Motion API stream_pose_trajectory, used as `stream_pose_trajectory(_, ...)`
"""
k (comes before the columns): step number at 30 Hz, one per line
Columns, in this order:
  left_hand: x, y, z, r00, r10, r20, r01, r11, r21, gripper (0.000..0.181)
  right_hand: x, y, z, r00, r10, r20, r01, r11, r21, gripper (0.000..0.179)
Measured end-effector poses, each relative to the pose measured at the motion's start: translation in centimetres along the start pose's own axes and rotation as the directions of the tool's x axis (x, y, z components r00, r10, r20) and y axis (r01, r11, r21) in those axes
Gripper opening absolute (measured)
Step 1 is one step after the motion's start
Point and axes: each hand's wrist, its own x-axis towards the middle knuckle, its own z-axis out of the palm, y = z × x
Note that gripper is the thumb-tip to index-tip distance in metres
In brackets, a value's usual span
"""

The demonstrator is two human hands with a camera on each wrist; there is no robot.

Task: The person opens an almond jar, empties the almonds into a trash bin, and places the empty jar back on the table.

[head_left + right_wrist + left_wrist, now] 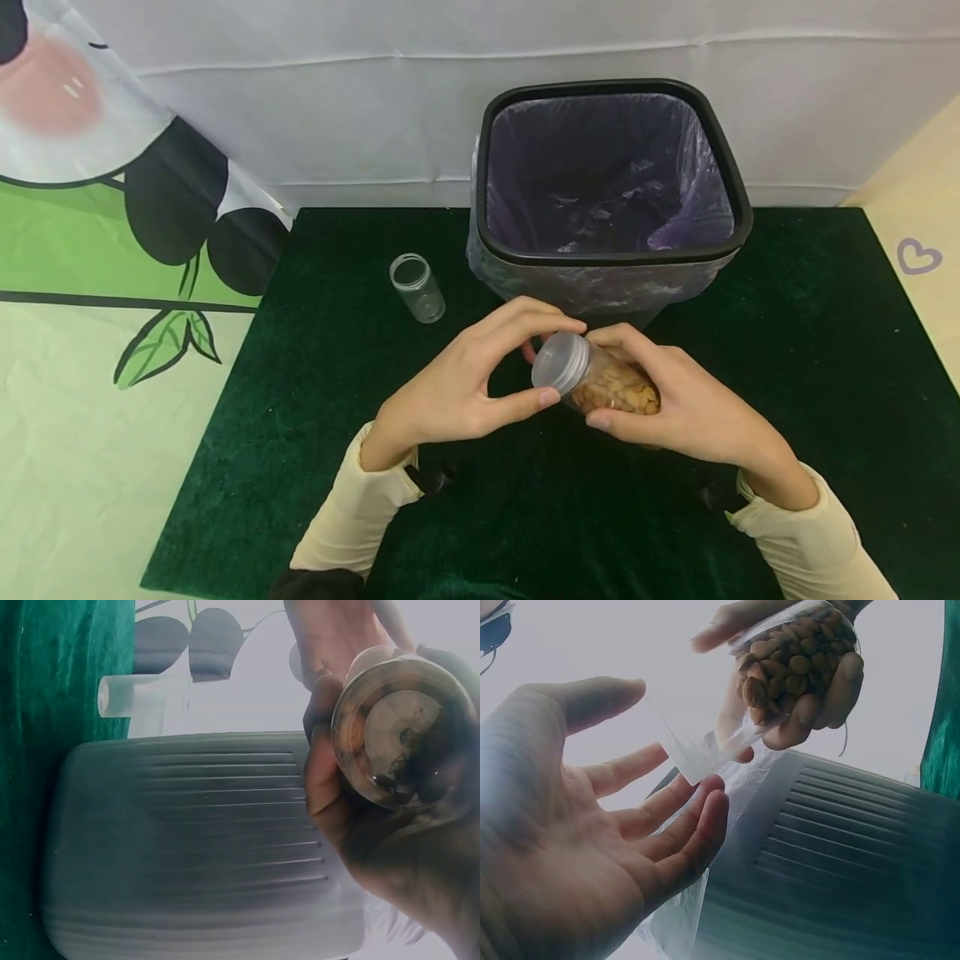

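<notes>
A clear plastic jar of almonds [618, 390] is held tilted above the dark green cloth, its translucent screw lid [553, 363] turned toward the left. My right hand [693, 404] grips the jar's body, with the thumb on the near side and the fingers wrapped round the far side. At the lid, my left hand [465, 387] has its thumb on one edge and its fingertips on the other. The left wrist view shows the almonds [791, 671] through the jar wall, and the right wrist view shows the jar's round base [405, 735].
Just beyond my hands stands a black-rimmed trash bin [615, 258] lined with a thin purple bag. A second clear jar [417, 287], lidless, stands left of the bin on the green cloth [315, 400]. White fabric [360, 108] hangs behind.
</notes>
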Motion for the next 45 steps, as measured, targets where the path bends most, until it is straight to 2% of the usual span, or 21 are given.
stream_pose_trajectory(8,-0.1,-0.3,0.0,1.000,0.013,-0.023,-0.010,0.993,0.114,0.048,-0.3,-0.6,0.2,0.999,0.018,-0.045,-0.023,0.992,-0.122,0.058)
stream_pose_trajectory(13,-0.2,-0.3,-0.1,0.999,-0.001,-0.039,0.009,0.977,0.212,0.050,-0.4,-0.8,0.4,0.997,-0.029,-0.074,0.012,0.976,-0.217,0.060)
stream_pose_trajectory(17,-0.3,-0.4,-0.2,0.999,-0.023,-0.042,0.035,0.958,0.284,0.057,-0.4,-0.8,0.6,0.991,-0.073,-0.115,0.033,0.948,-0.318,0.063)
stream_pose_trajectory(22,-0.4,-0.5,-0.3,0.999,-0.043,-0.027,0.050,0.943,0.329,0.060,-0.4,-0.8,0.6,0.987,-0.086,-0.139,0.030,0.931,-0.363,0.064)
stream_pose_trajectory(25,-0.3,-0.4,-0.4,0.999,-0.042,-0.003,0.040,0.953,0.299,0.060,-0.5,-0.8,0.6,0.983,-0.098,-0.152,0.035,0.928,-0.370,0.067)
stream_pose_trajectory(31,-0.2,0.0,-0.6,0.999,-0.006,0.047,0.000,0.991,0.134,0.068,-0.6,-0.8,0.5,0.979,-0.112,-0.169,0.057,0.952,-0.302,0.070)
stream_pose_trajectory(34,-0.2,0.1,-0.6,0.999,0.008,0.047,-0.012,0.997,0.079,0.067,-0.6,-0.8,0.6,0.977,-0.127,-0.171,0.079,0.962,-0.260,0.071)
stream_pose_trajectory(38,-0.2,0.2,-0.7,1.000,0.008,0.029,-0.010,0.998,0.058,0.066,-0.6,-0.6,0.7,0.966,-0.188,-0.178,0.139,0.956,-0.259,0.074)
stream_pose_trajectory(41,-0.2,0.4,-0.5,1.000,0.019,-0.002,-0.019,0.999,0.038,0.068,-0.4,-0.4,0.8,0.945,-0.266,-0.190,0.216,0.944,-0.248,0.076)
stream_pose_trajectory(43,-0.1,0.5,-0.4,0.999,0.043,-0.027,-0.043,0.999,0.013,0.070,-0.3,-0.3,1.0,0.917,-0.340,-0.209,0.292,0.928,-0.231,0.073)
stream_pose_trajectory(45,0.0,0.7,-0.1,0.996,0.076,-0.054,-0.077,0.997,-0.021,0.070,-0.1,-0.1,1.3,0.880,-0.414,-0.232,0.369,0.905,-0.214,0.070)
